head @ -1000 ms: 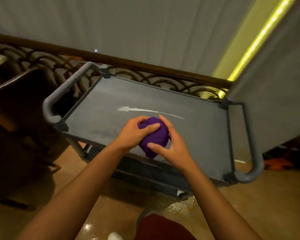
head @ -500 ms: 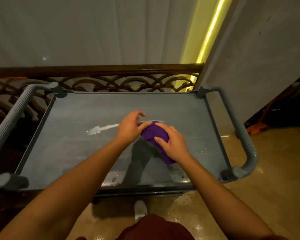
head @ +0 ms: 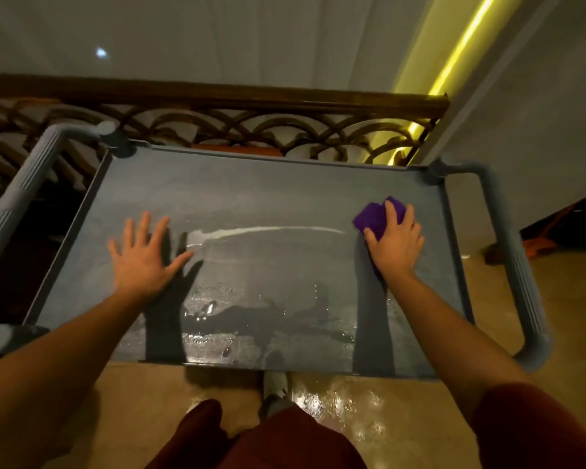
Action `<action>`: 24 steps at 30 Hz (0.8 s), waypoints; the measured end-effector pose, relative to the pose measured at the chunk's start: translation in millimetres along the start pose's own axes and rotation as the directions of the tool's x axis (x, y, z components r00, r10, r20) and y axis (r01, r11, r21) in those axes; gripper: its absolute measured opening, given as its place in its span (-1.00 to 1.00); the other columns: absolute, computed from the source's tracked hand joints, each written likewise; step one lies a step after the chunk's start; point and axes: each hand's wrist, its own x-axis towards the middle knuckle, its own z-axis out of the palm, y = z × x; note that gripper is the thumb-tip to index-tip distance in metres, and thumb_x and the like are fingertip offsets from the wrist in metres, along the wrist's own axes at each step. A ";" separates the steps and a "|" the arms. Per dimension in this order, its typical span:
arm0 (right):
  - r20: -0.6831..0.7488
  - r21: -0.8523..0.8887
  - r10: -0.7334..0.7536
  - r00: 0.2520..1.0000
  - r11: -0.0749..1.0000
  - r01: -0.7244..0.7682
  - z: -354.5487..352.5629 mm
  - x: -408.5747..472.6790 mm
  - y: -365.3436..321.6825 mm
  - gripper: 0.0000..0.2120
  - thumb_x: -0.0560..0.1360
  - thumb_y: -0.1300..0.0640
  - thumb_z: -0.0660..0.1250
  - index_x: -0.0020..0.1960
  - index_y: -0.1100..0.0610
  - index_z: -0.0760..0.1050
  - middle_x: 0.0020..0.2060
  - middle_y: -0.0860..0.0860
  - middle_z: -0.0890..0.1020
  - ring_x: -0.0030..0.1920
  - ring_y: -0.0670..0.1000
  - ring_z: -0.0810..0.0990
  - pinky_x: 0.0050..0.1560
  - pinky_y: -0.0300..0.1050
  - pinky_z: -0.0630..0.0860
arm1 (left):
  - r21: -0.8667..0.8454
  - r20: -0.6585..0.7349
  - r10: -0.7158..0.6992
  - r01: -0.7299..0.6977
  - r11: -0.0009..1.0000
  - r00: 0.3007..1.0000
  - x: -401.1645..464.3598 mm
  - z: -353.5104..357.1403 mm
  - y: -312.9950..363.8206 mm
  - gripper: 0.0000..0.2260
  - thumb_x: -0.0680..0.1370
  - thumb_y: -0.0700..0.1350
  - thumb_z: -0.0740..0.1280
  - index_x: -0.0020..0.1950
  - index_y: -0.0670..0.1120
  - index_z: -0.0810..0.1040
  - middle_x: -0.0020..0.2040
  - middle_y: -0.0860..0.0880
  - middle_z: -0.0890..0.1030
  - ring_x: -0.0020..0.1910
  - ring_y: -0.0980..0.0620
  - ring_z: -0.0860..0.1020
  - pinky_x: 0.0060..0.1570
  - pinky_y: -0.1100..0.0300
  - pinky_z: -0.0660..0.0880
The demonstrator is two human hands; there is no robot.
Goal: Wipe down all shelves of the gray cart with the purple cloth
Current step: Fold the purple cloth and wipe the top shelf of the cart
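The wiping of the top shelf point(head: 268, 198) of the gray plastic cart with tube handles looks to be the step in hand. The right hand point(head: 395, 240) lies flat on the crumpled purple cloth point(head: 374, 216), pressing it down onto the shelf near the right-hand rim. Its fingers point(head: 391, 211) are spread over the cloth rather than curled round it, so the cloth is pinned under the palm, with a bunch of it showing just beyond and to the left of the fingertips.

The left hand point(head: 142, 257) rests open on the shelf, fingers point(head: 142, 225) splayed, holding nothing and well apart from the cloth; I take it to be bracing the cart.

A pale streak point(head: 268, 230) runs across the shelf from beside the left thumb to just beside the cloth, and wet patches point(head: 251, 319) glisten nearer the person. The next move, I judge, calls for a firm sweep leftward along that streak, with pressure kept on. The lower shelves are hidden from here.
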 end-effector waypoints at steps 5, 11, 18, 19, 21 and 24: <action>-0.005 0.023 0.011 1.000 1.000 -0.011 4.2 5.6 -5.0 -0.40 0.61 -0.08 0.29 0.57 -0.01 0.17 0.48 0.23 0.32 0.40 0.31 0.38 0.33 0.27 0.48 | 0.051 0.158 -0.148 0.141 0.989 0.976 -23.1 15.1 -69.0 0.00 0.34 0.63 0.03 0.63 0.12 -0.13 0.65 -0.10 -0.12 0.60 -0.22 -0.14 0.43 -0.41 -0.14; -0.043 0.140 0.167 0.985 0.977 -0.159 23.4 0.9 -49.9 -0.47 0.64 0.08 0.25 0.56 0.07 0.19 0.43 0.28 0.34 0.39 0.32 0.40 0.35 0.28 0.46 | 0.108 0.222 -0.160 0.139 0.984 0.962 -26.2 29.5 -73.7 -0.07 0.39 0.61 -0.18 0.62 0.12 -0.23 0.61 -0.14 -0.30 0.57 -0.26 -0.29 0.42 -0.40 -0.26; 0.038 0.183 -0.067 0.997 0.981 0.059 53.7 -52.6 -193.5 -0.46 0.61 0.11 0.29 0.55 0.08 0.26 0.39 0.27 0.39 0.32 0.29 0.45 0.30 0.19 0.48 | 0.094 0.258 -0.143 0.122 0.988 0.955 -23.5 24.1 -65.3 -0.09 0.42 0.59 -0.17 0.62 0.09 -0.22 0.61 -0.17 -0.30 0.56 -0.28 -0.31 0.40 -0.39 -0.29; 0.061 0.185 -0.107 0.992 0.978 0.094 57.5 -62.5 -211.9 -0.46 0.61 0.09 0.30 0.55 0.07 0.25 0.40 0.26 0.38 0.33 0.28 0.45 0.30 0.19 0.49 | 0.084 0.267 -0.135 0.117 0.990 0.954 -23.0 20.8 -69.6 -0.08 0.42 0.59 -0.13 0.62 0.09 -0.21 0.61 -0.17 -0.29 0.56 -0.28 -0.30 0.41 -0.39 -0.28; 0.099 0.217 -0.175 0.980 0.964 0.151 54.3 -64.4 -220.7 -0.46 0.61 0.06 0.31 0.54 0.05 0.26 0.40 0.24 0.39 0.33 0.27 0.47 0.31 0.18 0.50 | 0.012 0.290 -0.091 0.092 0.996 0.953 -21.8 8.1 -78.8 -0.05 0.41 0.57 -0.01 0.64 0.08 -0.15 0.64 -0.14 -0.23 0.59 -0.26 -0.23 0.45 -0.38 -0.21; 0.035 0.216 -0.184 0.982 0.961 0.172 32.8 -32.7 -178.7 -0.47 0.59 0.01 0.32 0.53 -0.01 0.29 0.36 0.20 0.43 0.30 0.25 0.51 0.31 0.17 0.50 | -0.122 0.247 -0.076 0.109 0.987 0.966 -35.6 -7.6 -98.6 0.04 0.33 0.56 0.12 0.64 0.00 -0.05 0.65 -0.15 -0.07 0.61 -0.24 -0.08 0.49 -0.36 -0.01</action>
